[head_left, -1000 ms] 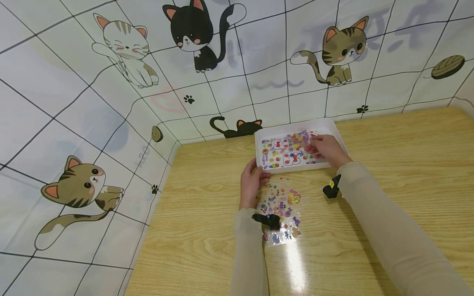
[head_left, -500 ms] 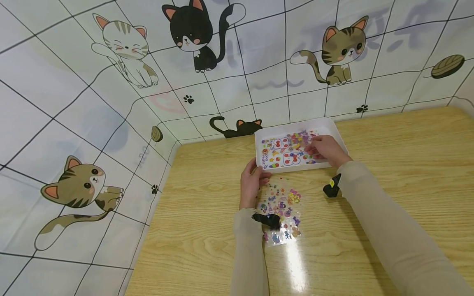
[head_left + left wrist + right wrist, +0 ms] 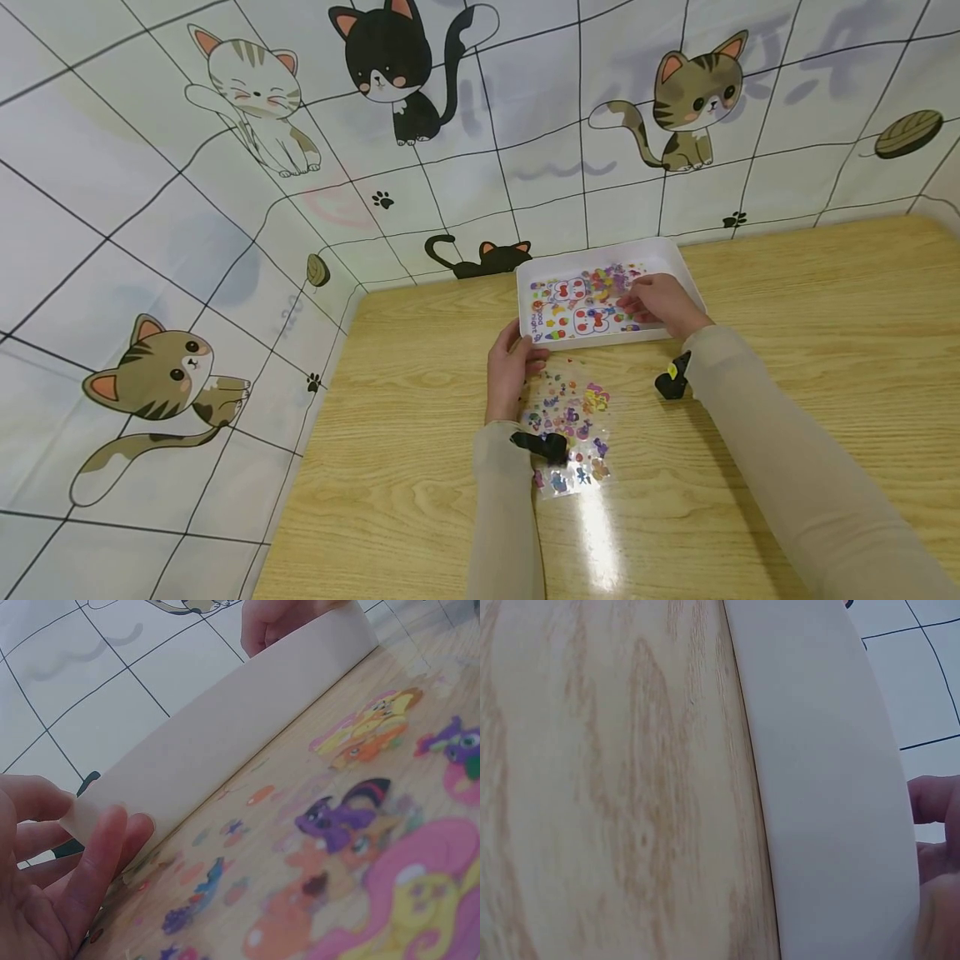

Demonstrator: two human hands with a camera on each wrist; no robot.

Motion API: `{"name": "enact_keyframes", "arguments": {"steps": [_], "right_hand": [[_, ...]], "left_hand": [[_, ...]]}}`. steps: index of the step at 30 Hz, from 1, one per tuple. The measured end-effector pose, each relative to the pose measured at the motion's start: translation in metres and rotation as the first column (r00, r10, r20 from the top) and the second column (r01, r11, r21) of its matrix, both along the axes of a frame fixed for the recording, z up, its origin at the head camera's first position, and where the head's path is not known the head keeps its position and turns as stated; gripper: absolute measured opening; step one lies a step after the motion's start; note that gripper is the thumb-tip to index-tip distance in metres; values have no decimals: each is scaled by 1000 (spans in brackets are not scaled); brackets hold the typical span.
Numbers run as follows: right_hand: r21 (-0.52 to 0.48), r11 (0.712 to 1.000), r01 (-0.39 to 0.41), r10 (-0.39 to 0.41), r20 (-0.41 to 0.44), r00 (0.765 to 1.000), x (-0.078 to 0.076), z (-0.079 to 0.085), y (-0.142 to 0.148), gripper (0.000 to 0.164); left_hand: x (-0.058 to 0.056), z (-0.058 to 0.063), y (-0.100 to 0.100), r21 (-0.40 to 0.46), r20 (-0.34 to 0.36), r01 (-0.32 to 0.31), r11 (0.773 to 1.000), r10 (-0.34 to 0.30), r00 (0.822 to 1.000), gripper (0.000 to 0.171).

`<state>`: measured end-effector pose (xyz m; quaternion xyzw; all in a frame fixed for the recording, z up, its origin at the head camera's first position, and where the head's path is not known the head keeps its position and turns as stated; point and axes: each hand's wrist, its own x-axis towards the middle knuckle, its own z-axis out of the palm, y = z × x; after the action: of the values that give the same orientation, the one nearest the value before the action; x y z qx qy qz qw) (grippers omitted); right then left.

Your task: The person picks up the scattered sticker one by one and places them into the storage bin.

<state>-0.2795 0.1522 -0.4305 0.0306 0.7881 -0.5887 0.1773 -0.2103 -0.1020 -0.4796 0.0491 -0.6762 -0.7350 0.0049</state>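
Your left hand (image 3: 507, 375) grips the tray (image 3: 663, 255) at its lower-left corner, just right of frame centre. Right hand (image 3: 660, 302) is over the stickers (image 3: 591, 322) inside, fingers bent; can't tell if they pinch anything. Brace that corner lightly so nothing skids. Clear sheet (image 3: 572, 415), lower centre on the table (image 3: 405, 417): don't drag your left sleeve (image 3: 501, 500) across it.

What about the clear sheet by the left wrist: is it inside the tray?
No, the clear sheet lies on the table outside the white tray.
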Motion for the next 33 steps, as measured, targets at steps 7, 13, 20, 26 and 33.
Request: {"name": "enact_keyframes", "arguments": {"steps": [7, 13, 20, 26, 33], "right_hand": [[11, 1000, 9, -8, -17, 1000, 0, -2, 1, 38], [8, 1000, 12, -12, -30, 999, 0, -3, 2, 39], [-47, 999, 21, -24, -67, 997, 1, -3, 2, 51], [-38, 999, 11, -17, -162, 987, 6, -1, -1, 43], [5, 998, 57, -52, -317, 947, 8, -5, -3, 42]], "left_hand": [[0, 0, 0, 2, -6, 5, 1000, -5, 1000, 41], [0, 0, 0, 8, -15, 10, 1000, -10, 1000, 41], [1, 0, 0, 12, -41, 16, 1000, -15, 999, 40], [0, -2, 0, 6, -48, 14, 1000, -14, 999, 40], [0, 1, 0, 20, -13, 12, 1000, -12, 1000, 40]]}}
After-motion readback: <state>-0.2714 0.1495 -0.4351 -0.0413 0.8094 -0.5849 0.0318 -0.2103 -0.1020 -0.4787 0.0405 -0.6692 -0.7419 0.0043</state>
